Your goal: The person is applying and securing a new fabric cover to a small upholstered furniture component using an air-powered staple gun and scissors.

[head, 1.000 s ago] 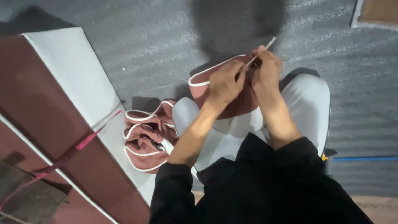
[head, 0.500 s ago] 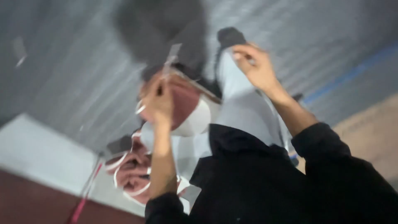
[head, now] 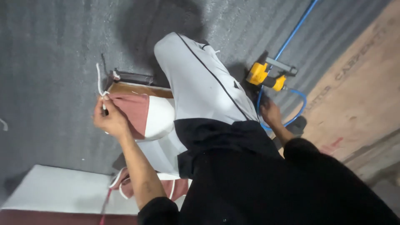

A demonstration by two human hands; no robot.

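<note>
My left hand (head: 109,118) pinches a white cord (head: 98,79) against the edge of a pink and white padded piece (head: 139,112). The piece rests on my knee, and a wooden backing (head: 141,88) shows along its top edge. My right hand (head: 271,113) is low on the grey carpet on the other side of my leg. It rests by a loop of blue air hose (head: 301,109), just below a yellow pneumatic stapler (head: 264,75). The dim light hides its fingers.
More pink pieces with white piping (head: 175,187) lie by my hip. A white and brown upholstered panel (head: 54,191) sits at the lower left. A brown board (head: 358,91) covers the floor at the right. The blue hose runs up towards the top edge.
My right hand has let go of the padded piece and swung out to the floor by the stapler. The view has turned right. My left hand still grips the cord and piece.
</note>
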